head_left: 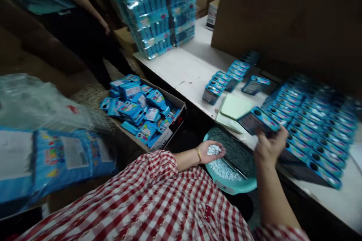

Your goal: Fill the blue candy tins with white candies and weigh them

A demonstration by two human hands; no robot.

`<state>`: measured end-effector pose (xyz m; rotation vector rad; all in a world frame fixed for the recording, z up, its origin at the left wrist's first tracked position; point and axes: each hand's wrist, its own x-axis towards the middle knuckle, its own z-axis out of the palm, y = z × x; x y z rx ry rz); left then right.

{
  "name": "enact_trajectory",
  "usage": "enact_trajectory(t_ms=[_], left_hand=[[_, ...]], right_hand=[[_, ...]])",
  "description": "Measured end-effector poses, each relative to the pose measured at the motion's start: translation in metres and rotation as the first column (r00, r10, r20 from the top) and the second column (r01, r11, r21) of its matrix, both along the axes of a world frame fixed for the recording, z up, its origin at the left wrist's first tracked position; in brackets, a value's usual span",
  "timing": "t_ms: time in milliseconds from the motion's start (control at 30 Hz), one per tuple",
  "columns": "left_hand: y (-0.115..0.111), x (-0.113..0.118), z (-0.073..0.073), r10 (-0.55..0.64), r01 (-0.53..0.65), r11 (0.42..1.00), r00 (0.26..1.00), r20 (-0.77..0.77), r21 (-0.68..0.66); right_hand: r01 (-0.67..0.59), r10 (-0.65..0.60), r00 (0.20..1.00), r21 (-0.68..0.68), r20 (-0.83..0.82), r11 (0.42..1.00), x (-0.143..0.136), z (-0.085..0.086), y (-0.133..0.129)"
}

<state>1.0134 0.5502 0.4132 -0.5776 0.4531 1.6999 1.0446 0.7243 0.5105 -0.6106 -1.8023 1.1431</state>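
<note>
My left hand (210, 152) is palm up and cupped, holding a heap of small pale pieces (214, 150) over the left rim of a turquoise basin (243, 187). More of the same pale pieces (226, 171) lie in the basin's near part, beside a dark area with a thin rod-like edge across it. My right hand (268, 145) grips a small blue box (258, 119) by its near end, above the table edge. Next to that box lies a pale green pad or stack of sheets (233, 107). What exactly the pieces are, I cannot tell.
Rows of blue boxes (308, 131) stand on the white table (181, 69), with smaller rows (216, 84) farther back. A carton (169, 139) of blue packets sits left. Wrapped blue stacks (152, 11) rise behind. A person (73, 26) stands at the far left, near plastic-wrapped packs (68, 154).
</note>
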Motion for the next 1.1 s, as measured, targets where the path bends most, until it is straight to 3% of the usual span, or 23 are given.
enact_trajectory(t_ms=[100,200,300,367,467,567,633,733,800,900,1000,1100], left_hand=[[-0.011,0.000,0.006,0.004,-0.004,0.998,1.000,0.008,-0.066],[-0.016,0.000,0.011,-0.014,0.014,0.990,1.000,0.007,-0.143],[-0.020,-0.003,0.015,-0.016,0.014,0.984,1.000,-0.011,-0.178],[-0.022,-0.005,0.018,-0.021,0.017,0.984,1.000,-0.022,-0.176],[-0.028,-0.008,0.019,-0.041,0.036,0.984,0.999,-0.024,-0.174],[-0.033,-0.007,0.017,-0.090,0.085,0.974,0.996,-0.016,-0.208],[-0.036,-0.004,0.014,-0.124,0.120,0.961,0.992,-0.001,-0.250],[-0.033,0.002,0.011,-0.146,0.137,0.943,0.989,-0.008,-0.303],[-0.023,0.007,0.011,-0.154,0.127,0.936,0.986,-0.059,-0.329],[0.003,0.012,0.012,-0.193,0.096,0.926,0.951,-0.241,-0.365],[0.026,0.013,0.009,-0.268,0.014,0.895,0.816,-0.513,-0.445],[0.019,0.014,-0.004,-0.338,-0.010,0.874,0.704,-0.624,-0.485]], right_hand=[[0.005,-0.005,0.999,0.013,-0.044,1.000,-0.050,0.000,0.021],[-0.035,0.034,0.999,-0.014,-0.008,0.999,-0.085,-0.013,0.035],[-0.100,0.102,0.993,-0.046,0.062,0.994,-0.099,-0.026,0.035],[-0.093,0.094,0.990,-0.019,0.103,0.996,-0.090,-0.029,0.026],[-0.073,0.045,0.986,0.167,0.163,0.983,-0.047,-0.031,0.002],[-0.276,0.170,0.928,0.302,0.332,0.913,0.024,-0.047,-0.033],[-0.410,0.272,0.845,0.232,0.461,0.882,0.077,-0.071,-0.060],[-0.284,0.213,0.807,0.045,0.551,0.958,0.151,-0.115,-0.094],[-0.206,0.202,0.809,-0.057,0.552,0.977,0.190,-0.137,-0.110],[-0.144,0.189,0.830,-0.127,0.524,0.981,0.223,-0.150,-0.121],[-0.095,0.152,0.845,-0.135,0.513,0.986,0.231,-0.148,-0.123],[-0.059,0.117,0.873,-0.136,0.474,0.989,0.227,-0.147,-0.124]])
